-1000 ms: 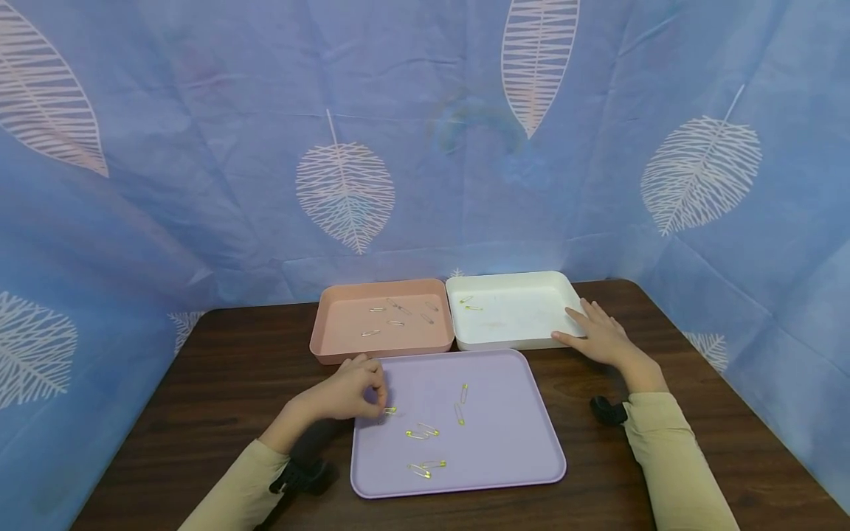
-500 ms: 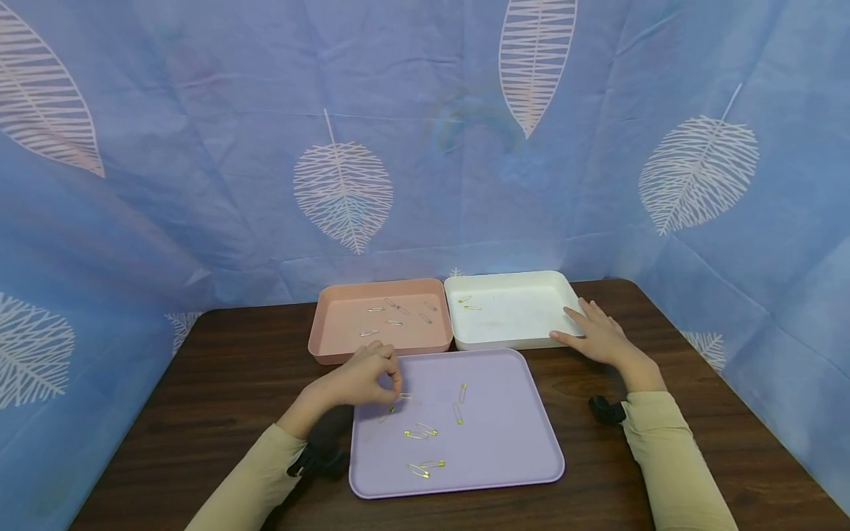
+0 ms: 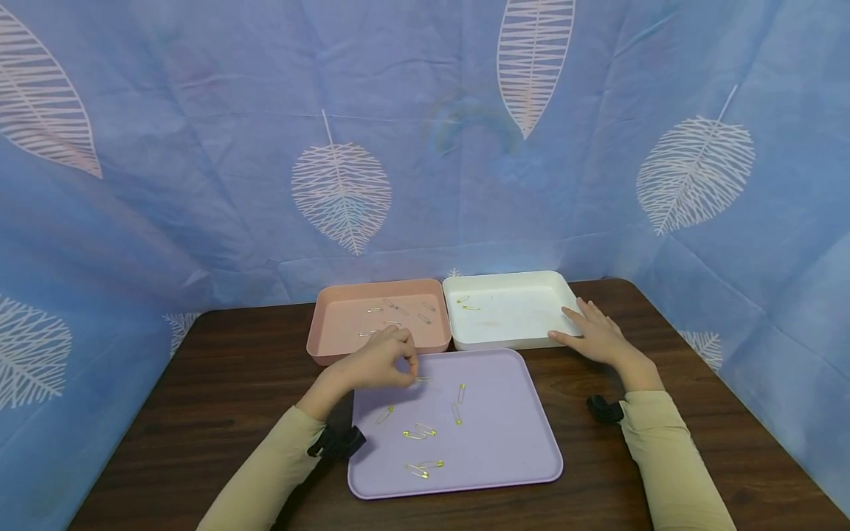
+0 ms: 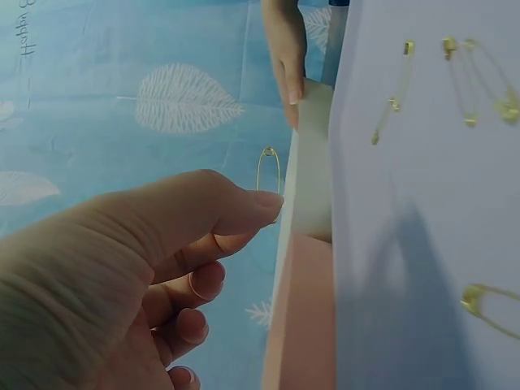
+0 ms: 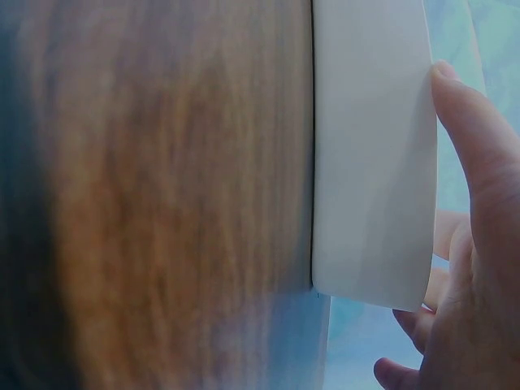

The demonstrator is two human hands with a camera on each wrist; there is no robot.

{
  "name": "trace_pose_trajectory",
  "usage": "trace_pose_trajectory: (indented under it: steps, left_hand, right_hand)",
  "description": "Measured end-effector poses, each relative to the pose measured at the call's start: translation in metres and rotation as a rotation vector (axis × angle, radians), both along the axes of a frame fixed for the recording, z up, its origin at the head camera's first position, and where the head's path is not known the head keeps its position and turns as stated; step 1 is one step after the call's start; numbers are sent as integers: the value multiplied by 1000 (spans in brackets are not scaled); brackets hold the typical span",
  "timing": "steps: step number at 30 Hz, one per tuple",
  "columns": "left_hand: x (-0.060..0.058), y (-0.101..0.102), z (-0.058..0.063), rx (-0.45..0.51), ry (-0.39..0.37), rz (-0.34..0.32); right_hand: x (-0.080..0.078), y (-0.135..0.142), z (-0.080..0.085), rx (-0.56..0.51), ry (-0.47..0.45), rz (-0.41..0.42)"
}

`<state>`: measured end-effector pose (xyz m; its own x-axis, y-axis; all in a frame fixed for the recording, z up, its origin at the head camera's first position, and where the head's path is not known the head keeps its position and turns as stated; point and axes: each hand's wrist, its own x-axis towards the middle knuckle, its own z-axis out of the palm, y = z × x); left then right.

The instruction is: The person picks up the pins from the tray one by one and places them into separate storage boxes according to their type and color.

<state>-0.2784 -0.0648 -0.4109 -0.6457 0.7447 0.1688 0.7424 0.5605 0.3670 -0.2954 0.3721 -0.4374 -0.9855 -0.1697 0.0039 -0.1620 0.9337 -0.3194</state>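
Observation:
My left hand pinches a gold safety pin between thumb and forefinger, above the back left of the lilac tray. In the left wrist view the pin's looped end points up from the fingertips. Several gold safety pins lie scattered on the lilac tray, among them one pin near its left side. At the white tray, my right hand rests with spread, fairly straight fingers on the right rim. Two gold pins lie at that tray's left end.
Left of the white tray and touching it stands a pink tray with several silver-coloured safety pins. All three trays sit on a dark wooden table. A blue cloth with white leaf prints hangs behind and beside the table.
My left hand has lifted the pinched safety pin off the lilac tray's left side and moved it right and toward the back. The right hand stays on the white tray's rim.

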Motion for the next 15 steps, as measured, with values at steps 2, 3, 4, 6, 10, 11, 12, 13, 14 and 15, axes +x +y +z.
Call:
trace_pose_trajectory:
  steps: [2, 3, 4, 6, 10, 11, 12, 13, 14, 15]
  left_hand:
    - [-3, 4, 3, 1, 8, -8]
    - [-4, 6, 5, -1, 13, -9]
    - [-5, 8, 6, -1, 20, -13]
    - [-8, 12, 9, 0, 20, -16]
    - [-14, 19, 14, 3, 21, -12]
    - [-16, 21, 15, 3, 22, -11]
    - [-17, 23, 16, 6, 26, -14]
    - [-19, 26, 17, 7, 28, -12]
    - [-20, 28, 18, 9, 36, -14]
    - [-22, 30, 20, 10, 40, -14]
  right_hand:
    - [-1, 0, 0, 3, 0, -1]
    - [-1, -1, -1, 5, 2, -1]
    - [-1, -1, -1, 5, 3, 0]
    - [-1, -1, -1, 4, 7, -1]
    - [-1, 0, -3, 6, 8, -4]
    - [-1, 1, -3, 7, 8, -3]
    - [-1, 1, -3, 8, 8, -4]
    - [-1, 1, -3, 8, 7, -5]
    - [-1, 1, -2, 7, 7, -4]
    - [-1, 0, -2, 5, 7, -3]
